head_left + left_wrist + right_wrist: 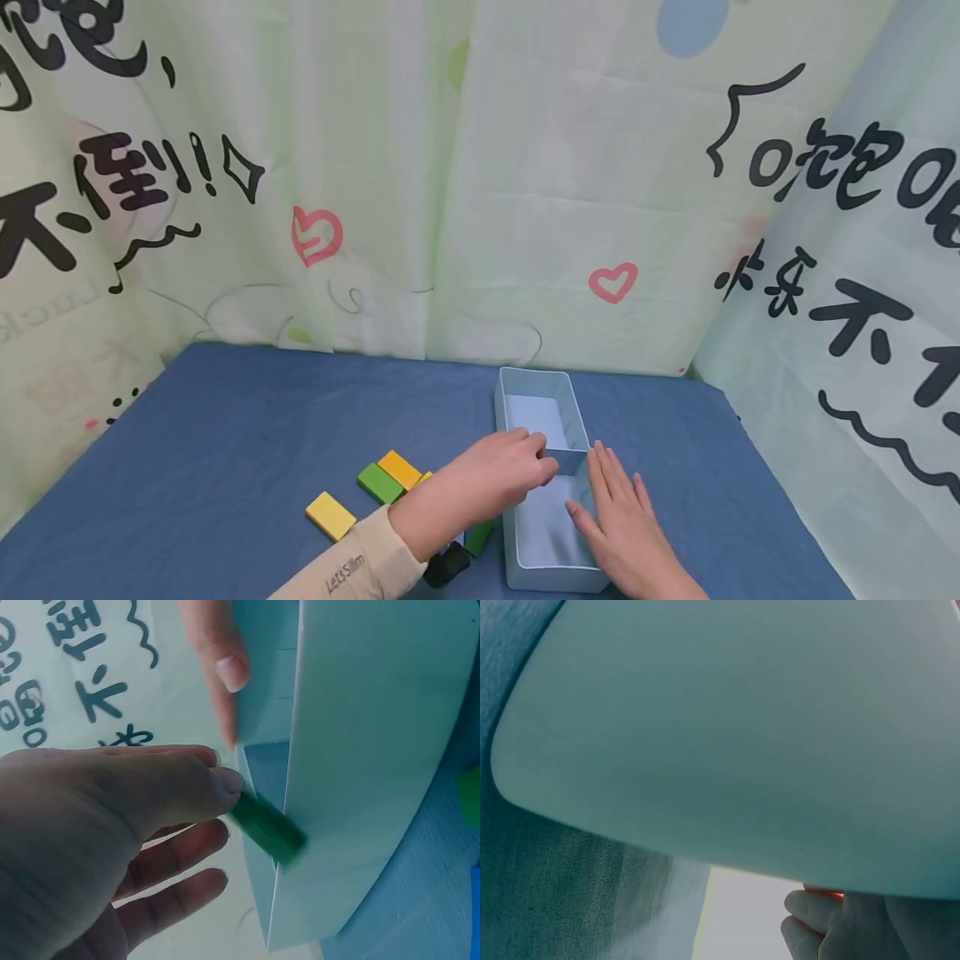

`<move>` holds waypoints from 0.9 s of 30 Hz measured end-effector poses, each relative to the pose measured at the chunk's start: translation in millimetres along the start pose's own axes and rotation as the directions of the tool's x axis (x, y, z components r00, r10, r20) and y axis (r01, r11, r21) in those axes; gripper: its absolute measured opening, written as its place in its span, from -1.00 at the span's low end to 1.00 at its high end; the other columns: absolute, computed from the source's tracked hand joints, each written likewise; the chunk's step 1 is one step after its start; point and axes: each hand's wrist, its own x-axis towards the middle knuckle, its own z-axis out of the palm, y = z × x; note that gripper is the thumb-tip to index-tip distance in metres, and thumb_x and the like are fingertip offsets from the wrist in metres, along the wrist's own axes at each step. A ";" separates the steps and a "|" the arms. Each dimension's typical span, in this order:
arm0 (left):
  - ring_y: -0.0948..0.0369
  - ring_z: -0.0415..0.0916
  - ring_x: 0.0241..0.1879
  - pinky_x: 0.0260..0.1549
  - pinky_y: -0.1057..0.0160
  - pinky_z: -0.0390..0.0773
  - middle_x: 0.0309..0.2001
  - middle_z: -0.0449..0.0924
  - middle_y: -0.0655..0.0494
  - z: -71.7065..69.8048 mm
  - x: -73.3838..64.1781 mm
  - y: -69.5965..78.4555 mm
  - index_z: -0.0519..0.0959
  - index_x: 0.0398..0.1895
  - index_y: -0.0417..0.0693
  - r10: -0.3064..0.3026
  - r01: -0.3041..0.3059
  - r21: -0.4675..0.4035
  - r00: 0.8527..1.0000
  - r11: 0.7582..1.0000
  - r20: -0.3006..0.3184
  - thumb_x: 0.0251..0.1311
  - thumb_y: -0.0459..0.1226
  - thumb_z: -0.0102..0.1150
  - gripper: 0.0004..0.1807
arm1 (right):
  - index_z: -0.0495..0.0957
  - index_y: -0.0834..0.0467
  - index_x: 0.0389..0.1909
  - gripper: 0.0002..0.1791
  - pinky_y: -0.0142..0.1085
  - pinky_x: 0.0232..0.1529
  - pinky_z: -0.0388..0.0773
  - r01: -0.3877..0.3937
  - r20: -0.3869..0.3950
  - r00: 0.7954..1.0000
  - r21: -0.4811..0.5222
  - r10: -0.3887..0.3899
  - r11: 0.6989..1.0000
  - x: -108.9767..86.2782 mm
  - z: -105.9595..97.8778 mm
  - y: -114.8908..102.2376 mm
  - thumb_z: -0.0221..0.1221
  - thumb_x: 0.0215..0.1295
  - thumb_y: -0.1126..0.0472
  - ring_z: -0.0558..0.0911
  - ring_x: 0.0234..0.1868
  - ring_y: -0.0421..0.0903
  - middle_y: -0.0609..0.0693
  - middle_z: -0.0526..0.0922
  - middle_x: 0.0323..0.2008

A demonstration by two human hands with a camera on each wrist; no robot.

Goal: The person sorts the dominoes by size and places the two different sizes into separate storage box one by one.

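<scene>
My left hand (pixel 498 471) is over the light blue two-compartment box (pixel 555 581), near its divider. In the left wrist view its thumb and finger pinch a green block (pixel 268 831), slightly blurred, at the box's rim; the other fingers are loosely bent. The head view hides that block behind the hand. Against the box's right side lies my right hand (pixel 630 537), fingers straight and thumb over the near compartment. The right wrist view is mostly filled by the box's wall (pixel 720 750), with a few fingers (pixel 814 915) at the lower right.
Left of the box lie a yellow block (pixel 330 516), a green block (pixel 380 483), an orange block (pixel 400 469) and a dark green block (pixel 477 538), some partly behind the left forearm. A black device (pixel 447 567) is at the left wrist. Printed curtains (pixel 480 192) border the blue-covered table (pixel 225 433).
</scene>
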 end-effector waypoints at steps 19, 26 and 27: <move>0.34 0.55 -0.16 -0.26 0.44 0.54 -0.12 0.60 0.34 9.0 35.8 6.8 0.66 -0.12 0.35 -0.009 0.023 -0.059 0.974 0.998 0.226 0.20 -0.17 0.37 -0.79 | -0.04 0.28 0.55 -0.13 0.34 0.40 -0.15 0.019 -0.017 1.000 0.001 -0.019 1.000 1.2 -0.8 3.5 -0.04 0.49 -0.20 -0.06 0.58 0.23 0.21 -0.09 0.58; 0.36 0.56 -0.11 -0.18 0.37 0.58 -0.06 0.62 0.42 29.6 46.9 26.4 0.68 -0.15 0.44 -0.060 0.067 -0.007 0.931 0.998 0.359 0.25 -0.17 0.31 -0.80 | -0.09 0.27 0.55 -0.08 0.35 0.41 -0.16 -0.016 0.034 0.999 -0.002 0.016 1.000 1.8 1.4 5.4 -0.13 0.48 -0.31 -0.10 0.58 0.24 0.20 -0.14 0.59; 0.37 0.57 -0.11 -0.17 0.37 0.59 -0.06 0.63 0.42 32.1 47.8 28.8 0.68 -0.14 0.45 -0.080 0.085 0.001 0.927 0.996 0.366 0.26 -0.17 0.31 -0.79 | -0.09 0.27 0.55 -0.07 0.35 0.41 -0.17 -0.016 0.036 0.999 -0.003 0.016 1.000 1.9 1.7 5.3 -0.13 0.48 -0.31 -0.10 0.58 0.24 0.20 -0.14 0.59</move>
